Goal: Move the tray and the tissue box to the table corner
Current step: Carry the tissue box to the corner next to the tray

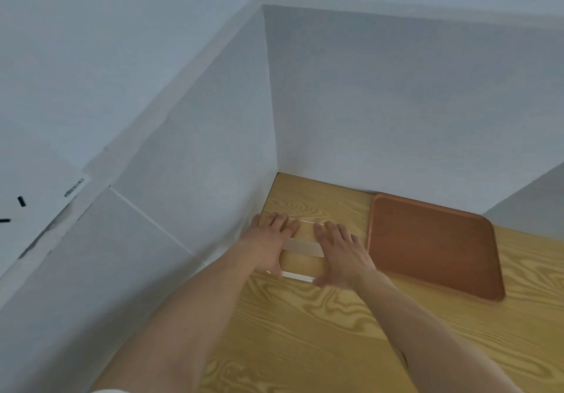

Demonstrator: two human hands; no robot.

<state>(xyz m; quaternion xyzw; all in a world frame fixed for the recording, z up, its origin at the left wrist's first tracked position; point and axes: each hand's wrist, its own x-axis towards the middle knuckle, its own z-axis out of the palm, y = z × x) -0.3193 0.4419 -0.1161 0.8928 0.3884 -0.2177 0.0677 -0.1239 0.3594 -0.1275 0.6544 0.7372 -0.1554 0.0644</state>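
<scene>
Both hands, left hand (268,240) and right hand (341,255), clasp tissue box (302,250) on wooden table (305,331) by white walls (396,102)

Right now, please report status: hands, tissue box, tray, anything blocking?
Left hand and right hand on tissue box, near table corner. Tray right beside it, at wall. Nothing blocking.

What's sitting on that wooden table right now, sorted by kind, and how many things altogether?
Tray, reddish-brown: 1
Tissue box, wood-patterned top with white sides, a hand on each end: 1
Total: 2
</scene>
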